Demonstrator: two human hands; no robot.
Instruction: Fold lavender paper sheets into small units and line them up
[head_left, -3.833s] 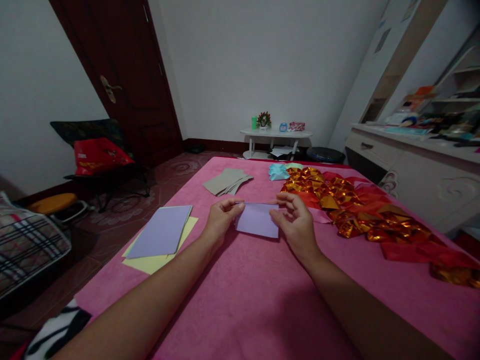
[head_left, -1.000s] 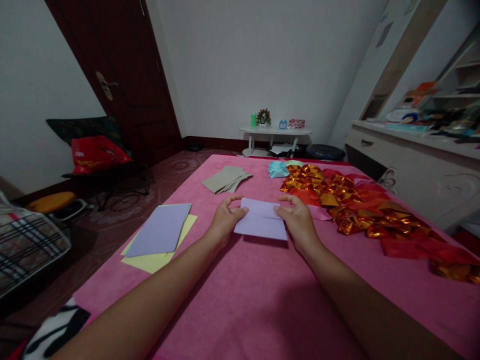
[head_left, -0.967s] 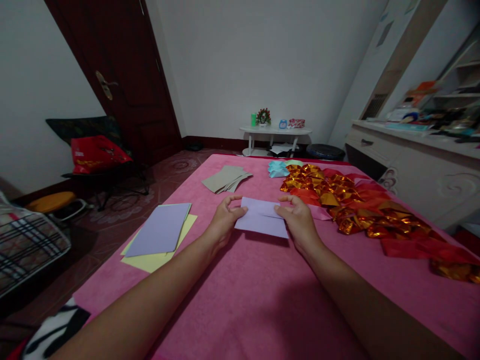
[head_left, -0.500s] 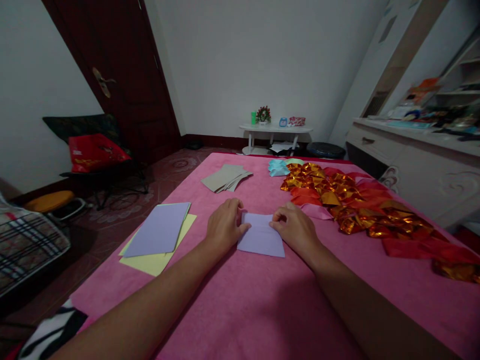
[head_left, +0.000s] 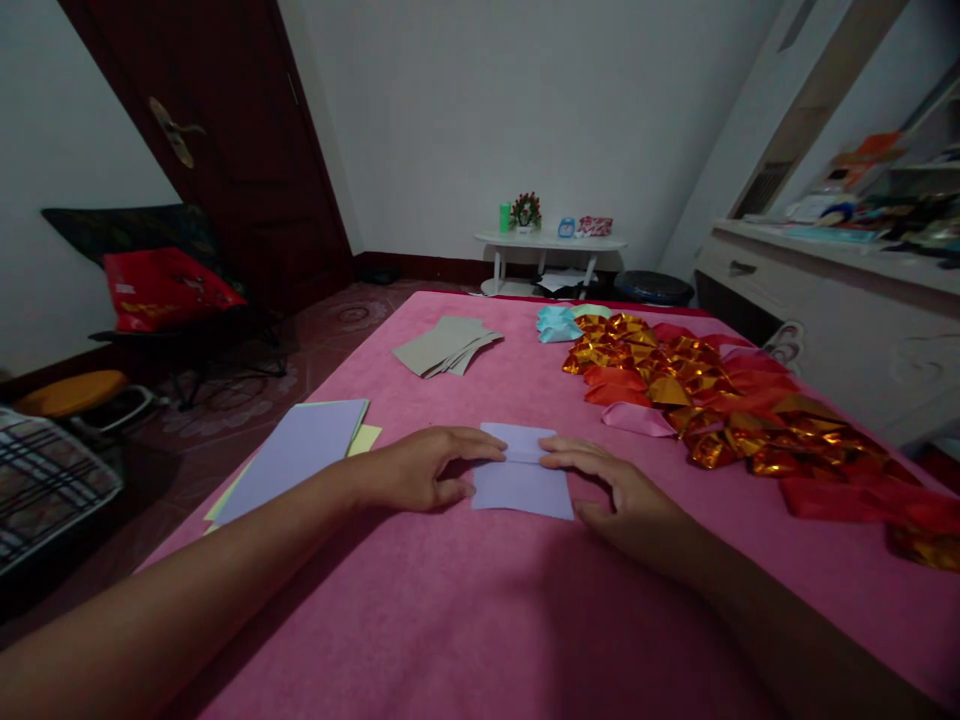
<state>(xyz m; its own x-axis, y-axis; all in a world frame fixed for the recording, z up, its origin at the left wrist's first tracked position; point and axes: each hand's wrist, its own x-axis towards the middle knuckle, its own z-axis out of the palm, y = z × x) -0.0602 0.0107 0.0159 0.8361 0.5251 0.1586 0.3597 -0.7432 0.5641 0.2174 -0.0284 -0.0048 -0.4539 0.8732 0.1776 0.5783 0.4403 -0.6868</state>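
A small sheet of lilac paper (head_left: 521, 487) lies flat on the pink cloth, with a crease or folded strip running across its upper part. My left hand (head_left: 420, 466) rests at its left side, fingertips on the crease and the thumb apart near the lower left edge. From the right, my right hand (head_left: 626, 490) touches the other end of the crease with its fingertips, its thumb spread below near the right edge. Both hands have their fingers stretched out. Left of my left hand is a stack of larger lilac sheets (head_left: 292, 455) over yellow ones, partly behind my forearm.
Grey card pieces (head_left: 448, 346) lie fanned at the back. Along the right are rows of folded paper pieces in shiny gold (head_left: 705, 425), red (head_left: 847, 497) and pink (head_left: 637, 419), with light blue ones (head_left: 557, 324) behind. A cabinet (head_left: 840, 290) stands beyond the pink-covered table (head_left: 465, 620).
My hands have gone from pinching the lilac paper's upper edges to fingers stretched out along its crease, thumbs lower and apart. The view has shifted slightly.
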